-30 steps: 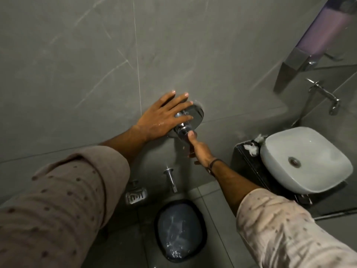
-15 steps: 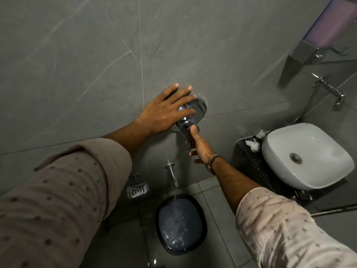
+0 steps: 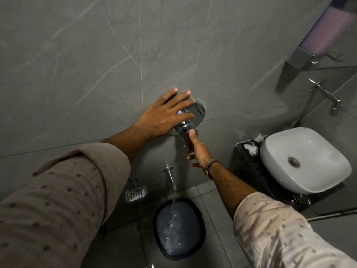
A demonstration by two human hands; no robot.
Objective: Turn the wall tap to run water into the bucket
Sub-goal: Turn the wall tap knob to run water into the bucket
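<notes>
1. On the tiled floor nearest the viewer, a dark, rounded bucket (image 3: 178,228) stands directly under a chrome spout (image 3: 171,178); a thin stream falls into it and ripples the shallow water.
2. Beside the spout, a wire soap dish (image 3: 135,193) is fixed to the wall.
3. At mid-height, the right hand (image 3: 199,151) reaches up from below, thumb pressed on the polished wall tap (image 3: 185,127); whether its fingers close behind the lever cannot be told.
4. The left hand (image 3: 164,117) lies flat and open, fingers spread over the tap's round chrome plate (image 3: 199,113), clamped on nothing.
5. Risk: both hands look wet and the chrome is smooth, so the grip may slip; an over-turned tap could splash water past the rim.
6. Farther right, a glossy white basin (image 3: 303,161) sits on a dark counter (image 3: 249,167) against matte grey veined tiles.
</notes>
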